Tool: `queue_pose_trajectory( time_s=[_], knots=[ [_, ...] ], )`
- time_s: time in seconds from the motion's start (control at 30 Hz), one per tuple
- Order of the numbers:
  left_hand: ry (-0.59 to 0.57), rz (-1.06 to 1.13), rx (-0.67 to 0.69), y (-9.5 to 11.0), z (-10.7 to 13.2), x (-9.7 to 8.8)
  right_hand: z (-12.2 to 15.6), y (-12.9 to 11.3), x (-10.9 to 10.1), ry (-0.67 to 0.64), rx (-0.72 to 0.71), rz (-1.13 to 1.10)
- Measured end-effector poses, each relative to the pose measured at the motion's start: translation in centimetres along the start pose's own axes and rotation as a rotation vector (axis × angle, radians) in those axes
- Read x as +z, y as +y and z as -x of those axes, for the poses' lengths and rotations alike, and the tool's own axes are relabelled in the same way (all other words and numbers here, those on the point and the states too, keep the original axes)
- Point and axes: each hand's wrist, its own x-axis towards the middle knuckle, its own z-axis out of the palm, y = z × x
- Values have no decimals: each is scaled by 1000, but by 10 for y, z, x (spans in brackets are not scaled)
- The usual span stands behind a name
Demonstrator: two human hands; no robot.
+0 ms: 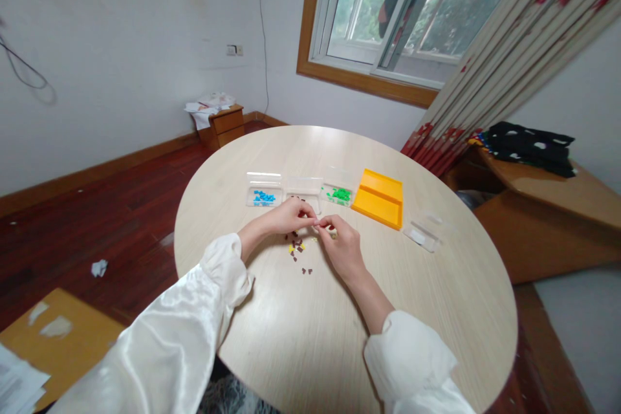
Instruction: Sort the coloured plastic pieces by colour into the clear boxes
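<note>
My left hand [287, 216] and my right hand [341, 240] meet fingertip to fingertip above a small scatter of dark brown and yellow pieces [297, 252] on the round table [436, 310]. Both hands are pinched closed; what they pinch is too small to make out. Just beyond the hands stand three clear boxes: one with blue pieces [263, 196], a middle one [304, 189] with a few dark pieces, one with green pieces [339, 195]. White sleeves cover both forearms.
An orange tray [379, 198] lies right of the clear boxes, with a clear lid [421, 235] further right. A wooden desk with dark cloth [531, 142] stands at right, a curtain beside it. A small cabinet [224, 124] stands by the wall.
</note>
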Motion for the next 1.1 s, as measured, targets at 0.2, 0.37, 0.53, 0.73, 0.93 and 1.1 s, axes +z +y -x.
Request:
queue_pose_trajectory(
  time_s=[0.2,0.37,0.53,0.73,0.93,1.1],
  knots=[
    [194,-29,-32,-10,-8,-3,0,4,2,-23,-20,31],
    [413,-170,-74,-27,-14,-6,4,8,9,-264,-102,118],
    [441,-285,-59,-34,-15,-6,7,5,15,-380,-133,189],
    [457,-311,-83,-30,-13,-4,6,4,14,-392,-114,212],
    [464,-323,-80,-28,-13,-5,5,2,11,-368,-114,221],
    [465,-327,-68,-28,-13,-5,5,2,13,-409,-140,226]
  ],
)
